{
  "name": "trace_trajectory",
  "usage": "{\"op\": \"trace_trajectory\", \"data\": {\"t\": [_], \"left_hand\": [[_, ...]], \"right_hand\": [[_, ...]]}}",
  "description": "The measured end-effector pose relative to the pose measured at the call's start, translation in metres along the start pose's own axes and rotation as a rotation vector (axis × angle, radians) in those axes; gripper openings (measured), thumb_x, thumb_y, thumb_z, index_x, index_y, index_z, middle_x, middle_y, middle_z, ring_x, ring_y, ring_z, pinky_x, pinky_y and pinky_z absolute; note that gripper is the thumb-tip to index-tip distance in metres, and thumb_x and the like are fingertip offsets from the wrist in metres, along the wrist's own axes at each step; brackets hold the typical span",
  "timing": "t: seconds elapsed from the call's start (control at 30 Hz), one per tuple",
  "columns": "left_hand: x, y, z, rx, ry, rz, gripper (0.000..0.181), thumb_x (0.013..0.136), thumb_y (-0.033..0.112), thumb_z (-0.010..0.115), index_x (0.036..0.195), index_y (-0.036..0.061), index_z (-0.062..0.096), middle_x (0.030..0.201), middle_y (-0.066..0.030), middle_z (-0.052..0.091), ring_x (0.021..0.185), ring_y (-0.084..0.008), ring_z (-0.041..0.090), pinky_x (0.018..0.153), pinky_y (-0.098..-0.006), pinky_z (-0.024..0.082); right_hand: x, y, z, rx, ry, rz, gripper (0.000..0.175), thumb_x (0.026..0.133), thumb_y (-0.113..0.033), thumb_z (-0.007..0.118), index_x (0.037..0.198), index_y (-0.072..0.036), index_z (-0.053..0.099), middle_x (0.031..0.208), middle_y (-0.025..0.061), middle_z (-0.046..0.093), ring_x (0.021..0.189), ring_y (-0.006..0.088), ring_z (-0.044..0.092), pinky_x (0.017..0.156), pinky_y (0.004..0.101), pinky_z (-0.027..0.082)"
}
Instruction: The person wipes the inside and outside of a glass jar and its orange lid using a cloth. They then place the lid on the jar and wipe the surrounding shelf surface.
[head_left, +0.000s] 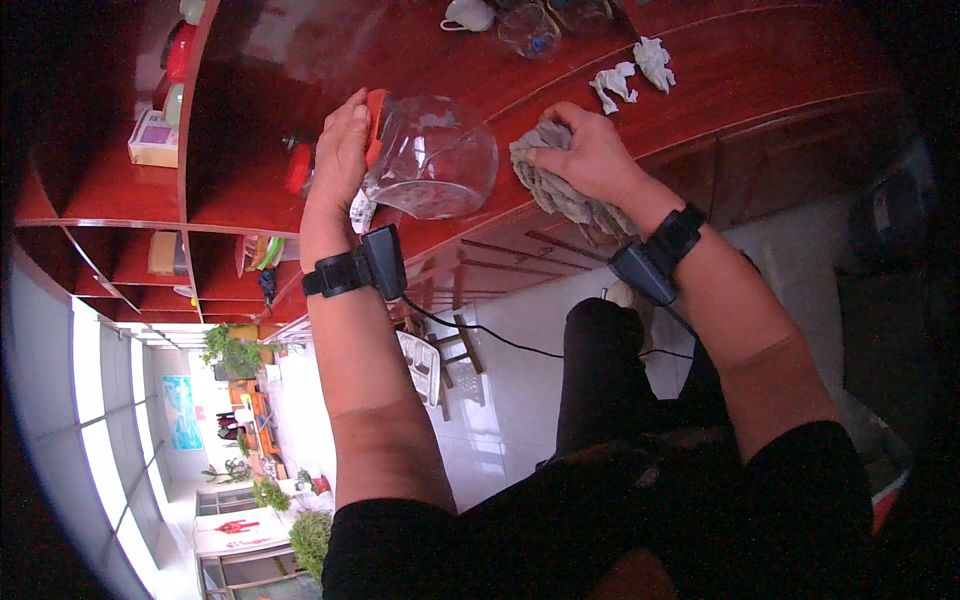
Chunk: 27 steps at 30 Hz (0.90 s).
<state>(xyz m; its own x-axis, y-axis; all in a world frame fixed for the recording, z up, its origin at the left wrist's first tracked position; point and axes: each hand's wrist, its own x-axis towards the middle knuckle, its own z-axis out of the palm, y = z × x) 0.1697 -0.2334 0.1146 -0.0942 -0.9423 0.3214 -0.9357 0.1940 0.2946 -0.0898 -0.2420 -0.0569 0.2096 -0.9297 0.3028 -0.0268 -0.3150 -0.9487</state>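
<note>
My left hand (343, 150) lies with its palm against the red lid (376, 127) of a large clear jar (435, 157); its fingers are fairly straight, and the palm side is hidden. The jar is over the glossy red wooden counter (420, 232). To the right of the jar, my right hand (589, 154) grips a crumpled grey cloth (559, 176), whose loose end hangs down below the hand. The cloth and the jar are apart. Both wrists wear black straps with small black devices.
Crumpled white tissues (616, 84) lie on the counter, with a white cup (469, 15) and a glass vessel (529, 31) farther back. A red-capped container (300, 166) stands behind my left hand. Shelves with a small box (156, 141) rise at left. A black cable hangs between the wrists.
</note>
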Motion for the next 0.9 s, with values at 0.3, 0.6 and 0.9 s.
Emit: {"op": "trace_trajectory", "data": {"t": [0.3, 0.6, 0.9], "left_hand": [[-0.002, -0.007, 0.003, -0.021, -0.006, -0.046, 0.054, 0.094, 0.042, 0.037, 0.128, 0.003, 0.051, 0.127, -0.0223, 0.052, 0.12, -0.0356, 0.047, 0.102, -0.0383, 0.035], [-0.004, -0.002, -0.008, -0.273, 0.029, -0.116, 0.051, 0.096, 0.04, 0.039, 0.129, 0.0027, 0.052, 0.131, -0.0165, 0.052, 0.119, -0.0257, 0.05, 0.1, -0.0338, 0.036], [-0.017, -0.02, 0.006, -0.22, 0.173, -0.023, 0.046, 0.098, 0.033, 0.034, 0.118, -0.0005, 0.058, 0.118, -0.0164, 0.061, 0.113, -0.0278, 0.055, 0.097, -0.0327, 0.039]], "right_hand": [[0.001, 0.007, 0.008, -0.026, 0.046, -0.044, 0.045, 0.068, -0.027, 0.075, 0.101, 0.0, 0.06, 0.086, 0.0196, 0.065, 0.08, 0.0312, 0.065, 0.072, 0.0393, 0.051], [0.002, 0.006, 0.005, -0.042, 0.024, 0.006, 0.049, 0.069, -0.029, 0.076, 0.103, 0.003, 0.059, 0.082, 0.0173, 0.065, 0.074, 0.0257, 0.063, 0.068, 0.0369, 0.051], [0.003, 0.008, 0.005, -0.064, 0.03, -0.04, 0.052, 0.07, -0.031, 0.075, 0.105, 0.003, 0.058, 0.094, 0.0216, 0.065, 0.088, 0.032, 0.064, 0.078, 0.0386, 0.049]]}}
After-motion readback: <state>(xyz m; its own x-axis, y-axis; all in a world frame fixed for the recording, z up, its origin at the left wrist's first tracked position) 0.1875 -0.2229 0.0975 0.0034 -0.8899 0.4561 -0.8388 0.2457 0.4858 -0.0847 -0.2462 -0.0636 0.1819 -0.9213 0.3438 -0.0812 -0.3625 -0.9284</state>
